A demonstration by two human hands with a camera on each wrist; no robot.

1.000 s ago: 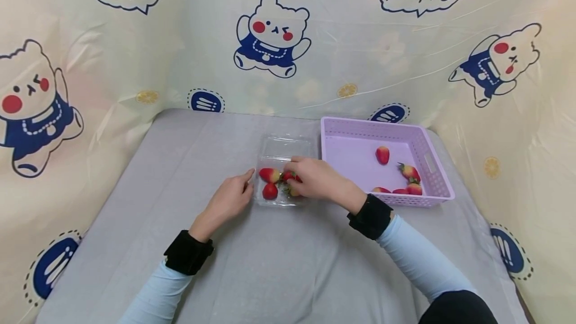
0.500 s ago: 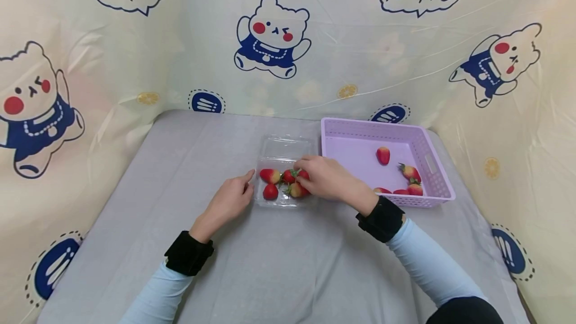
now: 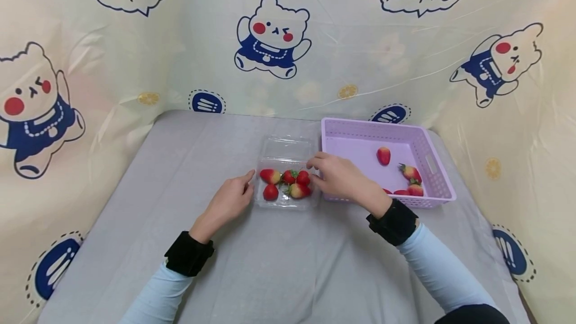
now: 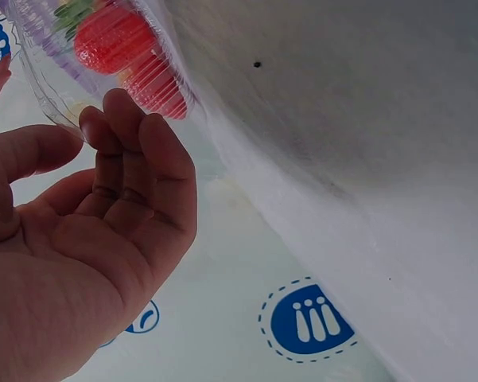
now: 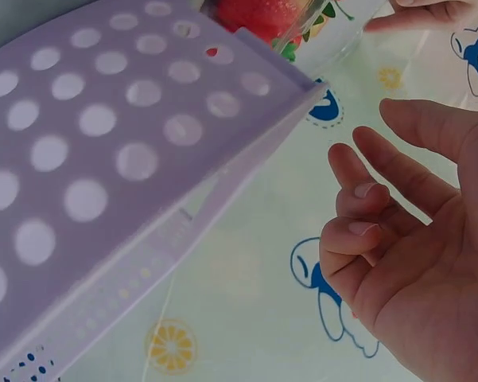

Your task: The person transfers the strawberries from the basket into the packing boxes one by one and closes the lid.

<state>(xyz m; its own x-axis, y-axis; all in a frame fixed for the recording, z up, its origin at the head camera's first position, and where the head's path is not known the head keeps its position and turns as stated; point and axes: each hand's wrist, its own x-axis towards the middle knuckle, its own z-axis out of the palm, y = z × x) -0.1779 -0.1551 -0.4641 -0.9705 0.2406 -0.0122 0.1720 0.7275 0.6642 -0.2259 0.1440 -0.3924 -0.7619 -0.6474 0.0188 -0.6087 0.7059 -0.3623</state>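
A clear plastic clamshell box point(image 3: 285, 151) lies open on the grey table, with several strawberries point(image 3: 288, 183) in its near half. My left hand point(image 3: 231, 198) rests beside its left edge, fingertips touching the box wall point(image 4: 44, 79), and holds nothing. My right hand point(image 3: 335, 178) hovers between the box's right edge and the lilac basket point(image 3: 432, 164), fingers loosely spread and empty point(image 5: 398, 231). The nearest berry point(image 3: 303, 178) lies just left of its fingertips. Several more strawberries point(image 3: 408, 180) lie in the basket.
The grey table point(image 3: 270, 264) is walled on three sides by a cream curtain printed with bears point(image 3: 272, 34). The perforated basket wall point(image 5: 103, 159) stands close to my right hand. Bare tabletop stretches in front of and to the left of the box.
My right hand has let go of the berries in the box and drawn back to the right, toward the basket. The left hand has stayed by the box.
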